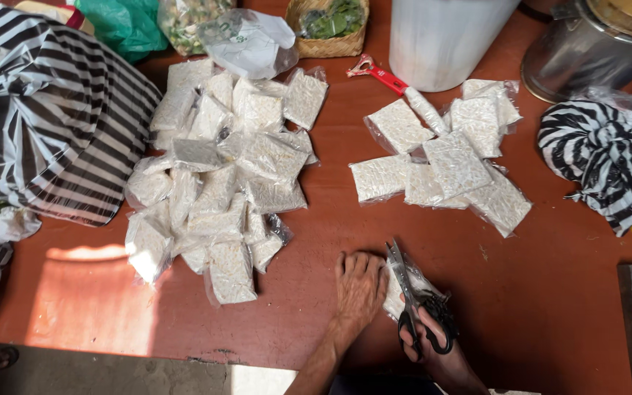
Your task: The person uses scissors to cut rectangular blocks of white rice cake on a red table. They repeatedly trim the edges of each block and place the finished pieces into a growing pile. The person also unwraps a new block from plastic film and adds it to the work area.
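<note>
Low in the frame, right of centre, we record the right hand (427, 338) gripping black-handled scissors (412, 301), fingers through the loops, blades slightly parted and pointing toward the top of the picture. Under the blades lies a clear packet of white pressed cake (396, 291), mostly hidden; the left hand (360, 287) rests flat on its left edge, palm down, fingers extended and close together, pressing rather than grasping. Both sit on a reddish-brown table (550, 307). Above them, right of centre, we note a small heap of similar packets (448, 164), overlapping one another. Left of centre, a larger heap of packets (221, 183) spreads from mid-frame toward the top. At the upper edge, a red-handled tool (374, 72) lies just beside a white bucket (444, 33); a metal pot (594, 51) stands in the upper right corner. Striped black-and-white plastic bags occupy the left edge (45, 110) and the right edge (597, 157). A woven basket (329, 40) with greens sits at top centre.
</note>
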